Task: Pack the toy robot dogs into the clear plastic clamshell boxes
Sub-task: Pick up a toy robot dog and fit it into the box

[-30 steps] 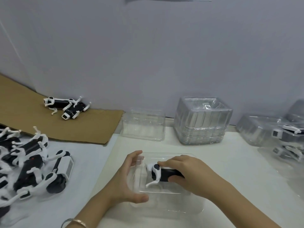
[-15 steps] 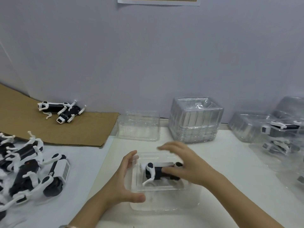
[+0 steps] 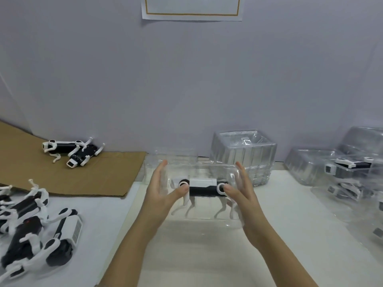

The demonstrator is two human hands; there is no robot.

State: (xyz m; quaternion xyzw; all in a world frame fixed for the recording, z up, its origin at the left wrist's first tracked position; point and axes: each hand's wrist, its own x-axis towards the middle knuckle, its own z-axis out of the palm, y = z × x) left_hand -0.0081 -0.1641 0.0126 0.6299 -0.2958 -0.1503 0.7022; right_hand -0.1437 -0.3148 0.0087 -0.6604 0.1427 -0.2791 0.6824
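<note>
A clear clamshell box (image 3: 205,216) is held up off the table at the centre, with a black-and-white toy robot dog (image 3: 202,186) standing inside it, legs down. My left hand (image 3: 159,195) grips the box's left end, thumb on the front face and fingers stretched up behind. My right hand (image 3: 244,199) holds the right end the same way. Several loose toy dogs (image 3: 31,235) lie in a heap at the left. Two more dogs (image 3: 70,150) lie on the cardboard by the wall.
A stack of empty clamshell boxes (image 3: 244,154) stands behind the held box, and a single empty box (image 3: 174,158) is to its left. Packed boxes with dogs (image 3: 350,172) crowd the right edge. Brown cardboard (image 3: 62,179) covers the far left. The wall is close behind.
The box with the dog lay flat on the table with my right hand on the dog. Now both hands hold the box by its ends, raised and turned so the dog faces me sideways.
</note>
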